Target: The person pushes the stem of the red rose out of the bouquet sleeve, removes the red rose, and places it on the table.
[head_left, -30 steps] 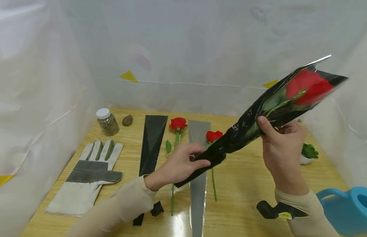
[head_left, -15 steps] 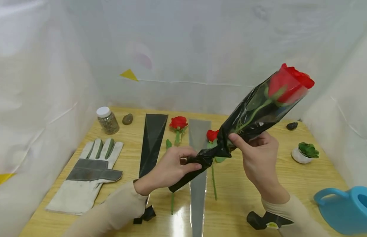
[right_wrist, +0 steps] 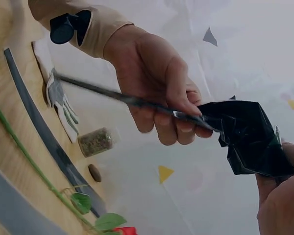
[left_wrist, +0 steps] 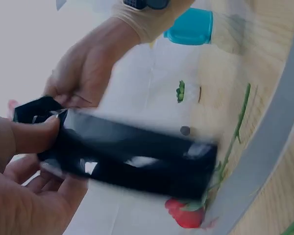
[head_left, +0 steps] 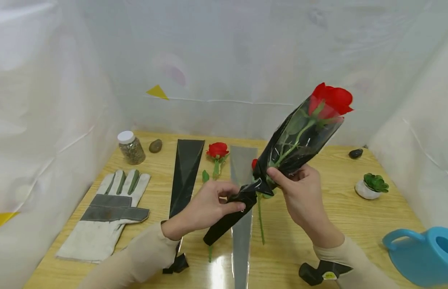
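Observation:
A red rose (head_left: 332, 99) stands in a clear-fronted black flower sleeve (head_left: 299, 138), held tilted above the table with its bloom out of the sleeve's top. My right hand (head_left: 299, 196) grips the sleeve around the lower stem, thumb across the front. With thumb and fingers my left hand (head_left: 209, 204) pinches the sleeve's narrow lower end, which is crumpled between the two hands. In the left wrist view the flat black tail (left_wrist: 142, 156) of the sleeve sticks out past the left fingers. The stem's bottom is hidden inside the black film.
Below lie a flat black sleeve (head_left: 187, 172), a loose rose (head_left: 217, 150), a grey sleeve (head_left: 242, 237) and another rose partly hidden. A work glove (head_left: 108, 216), a jar (head_left: 131, 148) and a stone (head_left: 155, 146) are left; a succulent (head_left: 375, 184), dark stone (head_left: 355, 153) and blue watering can (head_left: 419, 253) are right.
My right hand and the wrapped rose have swung left and become steeper. The bloom now protrudes from the sleeve's top, and the sleeve has bunched up between both hands.

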Demonstrator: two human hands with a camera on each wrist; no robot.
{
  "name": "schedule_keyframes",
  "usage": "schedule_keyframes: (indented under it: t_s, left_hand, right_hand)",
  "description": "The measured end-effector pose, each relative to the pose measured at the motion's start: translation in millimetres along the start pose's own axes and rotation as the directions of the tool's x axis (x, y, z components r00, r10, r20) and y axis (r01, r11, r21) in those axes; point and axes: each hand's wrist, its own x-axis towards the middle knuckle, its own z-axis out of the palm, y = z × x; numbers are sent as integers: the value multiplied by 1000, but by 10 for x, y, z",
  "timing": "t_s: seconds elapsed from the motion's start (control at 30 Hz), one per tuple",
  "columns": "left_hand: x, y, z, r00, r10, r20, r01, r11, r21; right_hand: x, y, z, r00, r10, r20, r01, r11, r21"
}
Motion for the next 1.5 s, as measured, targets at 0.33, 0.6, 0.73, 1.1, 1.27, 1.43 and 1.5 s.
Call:
schedule_keyframes:
  t_s: [0.33,0.6,0.73,1.1,1.27,1.43,1.5]
  left_hand:
    - [36,-39,0,986,-82,145,78,996,31]
    - [-26,-100,-10,984,-64,168,43,991,126]
    - [-97,-184,-22,979,-56,195,29,990,140]
    - [-173,-213,-57,975,-42,217,0,982,187]
    - [-143,-176,-8,986,-59,158,32,985,170]
    - [-141,-147,-21,986,-77,151,44,977,207]
    - [-136,-133,-28,984,-78,160,45,979,198]
  right_hand:
    - [29,46,-141,979,199,35,-201,978,54]
    - [87,-49,-264,990,134,39,-137,986,93]
    - [111,-62,-310,989,144,27,-146,984,103]
    - [106,34,-262,983,184,11,-184,978,100]
    - [58,104,-173,982,183,37,-184,982,42]
    - [24,156,-115,983,181,29,-181,984,-7]
    - [7,172,-100,983,184,23,-184,983,-13]
